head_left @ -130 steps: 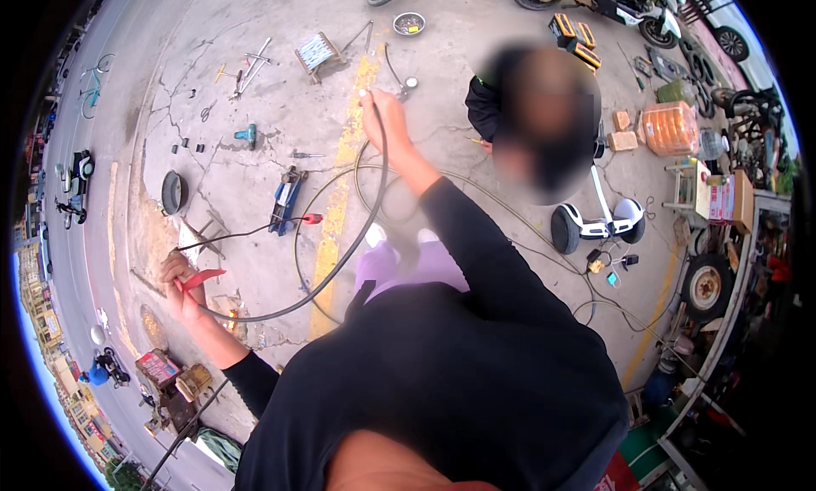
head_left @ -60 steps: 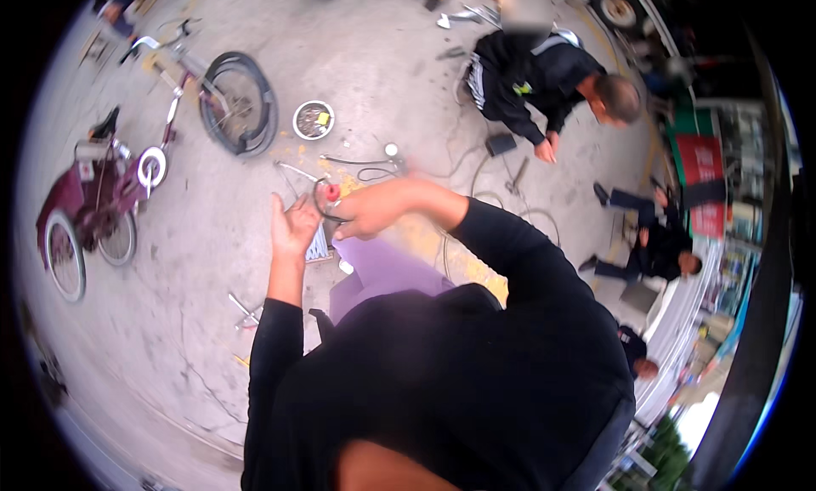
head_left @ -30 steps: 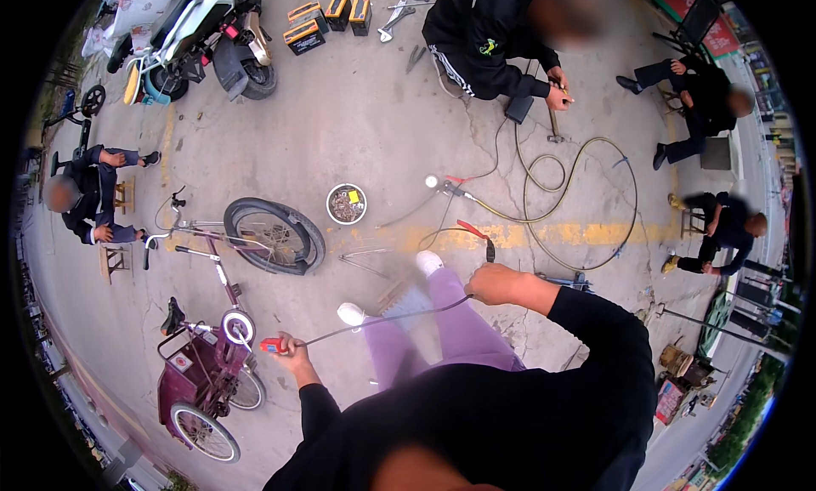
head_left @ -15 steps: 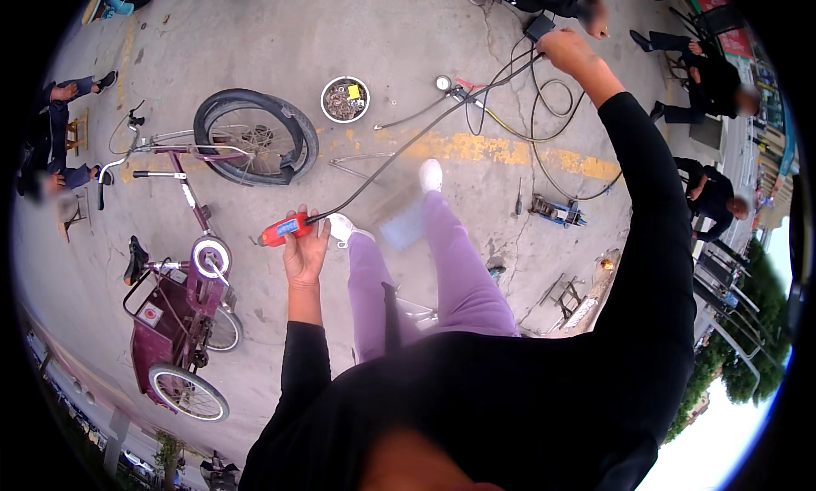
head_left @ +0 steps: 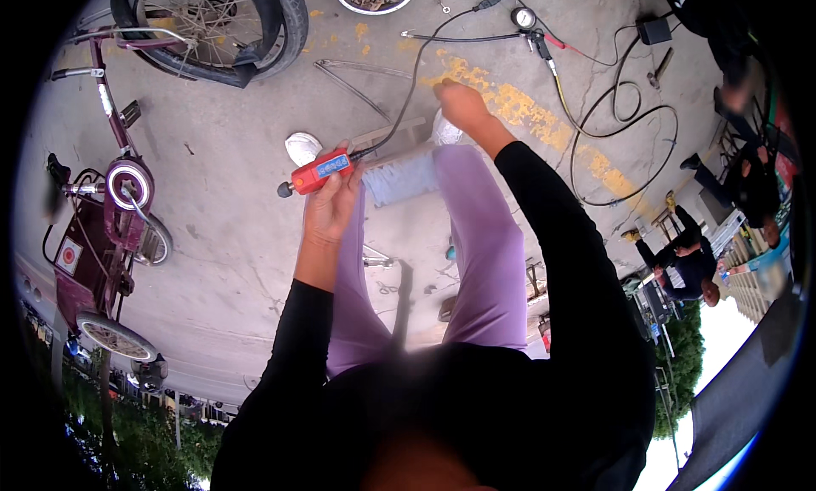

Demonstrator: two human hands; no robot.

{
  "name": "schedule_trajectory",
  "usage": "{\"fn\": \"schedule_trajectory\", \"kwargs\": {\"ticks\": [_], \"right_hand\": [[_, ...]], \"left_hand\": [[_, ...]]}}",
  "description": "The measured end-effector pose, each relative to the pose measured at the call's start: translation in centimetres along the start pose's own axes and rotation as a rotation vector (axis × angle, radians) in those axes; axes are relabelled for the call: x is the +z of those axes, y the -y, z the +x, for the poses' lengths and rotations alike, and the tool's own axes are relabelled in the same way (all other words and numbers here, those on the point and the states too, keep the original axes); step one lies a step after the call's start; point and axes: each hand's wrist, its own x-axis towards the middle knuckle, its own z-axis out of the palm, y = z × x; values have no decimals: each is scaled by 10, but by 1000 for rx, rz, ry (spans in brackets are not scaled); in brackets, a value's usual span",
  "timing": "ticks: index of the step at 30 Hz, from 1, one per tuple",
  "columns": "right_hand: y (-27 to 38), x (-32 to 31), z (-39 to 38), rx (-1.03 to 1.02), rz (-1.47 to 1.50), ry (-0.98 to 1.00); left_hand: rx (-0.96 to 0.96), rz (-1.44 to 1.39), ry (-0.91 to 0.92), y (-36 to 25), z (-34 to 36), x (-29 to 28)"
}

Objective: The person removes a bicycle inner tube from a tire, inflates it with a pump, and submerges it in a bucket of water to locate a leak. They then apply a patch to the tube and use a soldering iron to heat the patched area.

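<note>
My left hand (head_left: 333, 204) is closed round a red handheld electric grinder (head_left: 322, 170) with a dark rounded tip pointing left. From its other end a black cord (head_left: 416, 87) curves up to a plug joint near the top. Beside the cord, above my right white shoe (head_left: 445, 131), my right hand (head_left: 466, 108) has its fingers curled in, and nothing shows in them. Between my knees lies a pale blue, blurred flat piece (head_left: 404, 179). At the upper left, a spoked wheel (head_left: 212, 23) of the purple tricycle (head_left: 123, 164) has its black tyre (head_left: 293, 23) partly off the rim.
A white bowl (head_left: 374, 9) of small metal parts stands at the top. To its right lie an air gauge (head_left: 524, 17), a coiled hose (head_left: 629, 117), a black box (head_left: 654, 30) and a hammer (head_left: 660, 68). A metal stand (head_left: 357, 91) rests before my feet. Seated people (head_left: 684, 257) are at the right.
My right hand has let go of the cord by the black box and come back toward my knees. The box now lies on the ground. The grinder stays in my left hand; the view has shifted.
</note>
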Motion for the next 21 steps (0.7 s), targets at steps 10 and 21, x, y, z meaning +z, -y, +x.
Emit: {"fn": "schedule_trajectory", "kwargs": {"ticks": [10, 21], "right_hand": [[68, 293, -25, -5, 107, 416], [80, 288, -42, -199, 293, 464]], "left_hand": [[-31, 204, 57, -41, 58, -7], [160, 519, 133, -107, 75, 28]]}}
